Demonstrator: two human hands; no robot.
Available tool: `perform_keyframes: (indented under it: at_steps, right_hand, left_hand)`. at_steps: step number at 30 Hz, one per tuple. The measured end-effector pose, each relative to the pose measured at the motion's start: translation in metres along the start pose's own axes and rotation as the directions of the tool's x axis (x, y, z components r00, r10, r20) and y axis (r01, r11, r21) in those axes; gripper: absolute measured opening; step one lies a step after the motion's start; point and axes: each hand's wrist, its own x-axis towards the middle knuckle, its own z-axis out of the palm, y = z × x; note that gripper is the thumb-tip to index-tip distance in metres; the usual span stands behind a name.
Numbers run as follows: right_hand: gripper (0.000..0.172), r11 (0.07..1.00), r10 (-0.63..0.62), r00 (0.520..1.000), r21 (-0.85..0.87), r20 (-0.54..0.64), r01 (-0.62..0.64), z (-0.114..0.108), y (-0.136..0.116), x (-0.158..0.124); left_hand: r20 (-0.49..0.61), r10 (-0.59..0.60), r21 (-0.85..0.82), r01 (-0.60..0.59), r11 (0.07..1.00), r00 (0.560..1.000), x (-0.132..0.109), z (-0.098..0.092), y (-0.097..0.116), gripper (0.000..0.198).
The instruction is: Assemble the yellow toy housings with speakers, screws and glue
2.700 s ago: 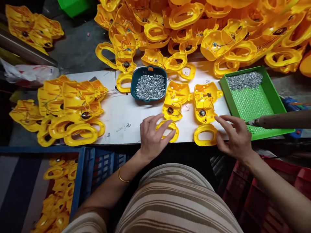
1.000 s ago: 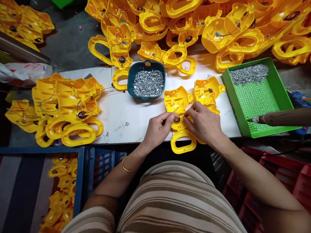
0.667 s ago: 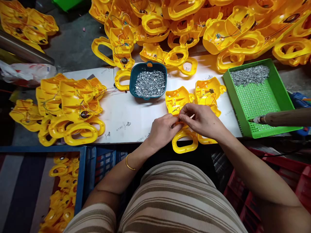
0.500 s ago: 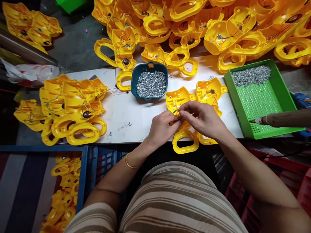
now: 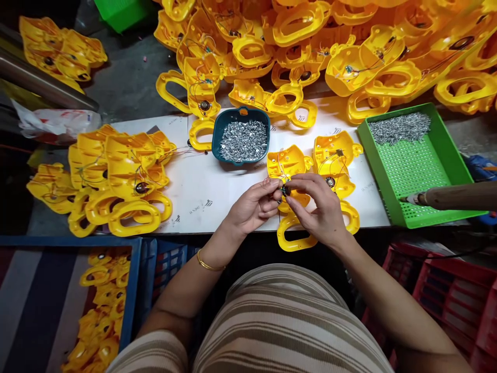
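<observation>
Gripping a small dark round component (image 5: 286, 190) with fingertips of left hand (image 5: 250, 207) and right hand (image 5: 323, 210), hands nearly together, yellow plastic housing (image 5: 288, 161) just beneath, teal tray (image 5: 216, 142) beyond left hand

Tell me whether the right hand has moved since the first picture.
Yes. Judged against the green tray, the right hand has moved left, away from it, to a dark part.

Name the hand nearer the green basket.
Right. The right hand is left of the green basket, apart from it; the left hand is farther left.
</observation>
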Motion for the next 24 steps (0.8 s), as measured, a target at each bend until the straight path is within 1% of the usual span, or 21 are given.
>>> perform_keyframes:
  at_steps: [3, 6, 8, 11, 13, 14, 15, 16, 18, 21, 24]
  right_hand:
    - [0.019, 0.987, 0.048, 0.998, 0.153, 0.04, -0.054, 0.0002, 0.0008, 0.0013]
    - [0.022, 0.939, 0.148, 0.985, 0.299, 0.085, -0.167, 0.0009, 0.0024, 0.0003]
    - [0.023, 0.872, 0.23, 0.965, 0.414, 0.129, -0.263, 0.0012, 0.0038, -0.0003]
    - [0.024, 0.705, 0.321, 0.916, 0.584, 0.242, -0.402, 0.001, 0.0054, -0.0001]
    - [0.025, 0.621, 0.353, 0.889, 0.639, 0.291, -0.455, 0.0007, 0.0059, 0.0004]
    - [0.026, 0.601, 0.362, 0.883, 0.65, 0.299, -0.466, 0.0005, 0.0058, 0.0006]
    - [0.025, 0.599, 0.365, 0.883, 0.652, 0.295, -0.465, 0.0003, 0.0056, 0.0007]
    - [0.025, 0.616, 0.358, 0.889, 0.644, 0.284, -0.454, 0.0, 0.0052, 0.0007]
    - [0.022, 0.697, 0.322, 0.914, 0.591, 0.249, -0.406, -0.0005, 0.0039, 0.0003]
    - [0.02, 0.832, 0.242, 0.95, 0.462, 0.197, -0.308, -0.0016, 0.0008, -0.0005]
    - [0.02, 0.889, 0.187, 0.967, 0.39, 0.17, -0.241, -0.0044, -0.0019, -0.0008]
  left_hand:
    - [0.023, -0.027, -0.025, 0.027, 0.999, 0.999, -0.0017, -0.0014, 0.0028, 0.012]
    - [0.059, -0.036, -0.038, 0.038, 0.999, 0.998, -0.0027, -0.0032, 0.0042, 0.008]
    - [0.079, -0.042, -0.038, 0.045, 0.998, 0.996, -0.0031, -0.0042, 0.0043, 0.007]
    - [0.095, -0.046, -0.021, 0.048, 0.999, 0.994, -0.0039, -0.0048, 0.0042, 0.008]
    - [0.103, -0.044, -0.006, 0.045, 0.999, 0.994, -0.0046, -0.005, 0.0042, 0.011]
    - [0.107, -0.042, 0.004, 0.042, 0.999, 0.993, -0.0048, -0.0052, 0.004, 0.013]
    - [0.111, -0.038, 0.019, 0.036, 0.999, 0.993, -0.0049, -0.0056, 0.0037, 0.016]
    - [0.113, -0.032, 0.037, 0.028, 0.999, 0.993, -0.0049, -0.0061, 0.0031, 0.018]
    - [0.11, -0.01, 0.081, 0.002, 0.997, 0.994, -0.0043, -0.007, 0.001, 0.022]
    - [0.095, 0.031, 0.137, -0.044, 0.99, 0.995, -0.0033, -0.0071, -0.0026, 0.025]
    - [0.088, 0.038, 0.179, -0.054, 0.982, 0.995, -0.0043, -0.0055, -0.0033, 0.03]
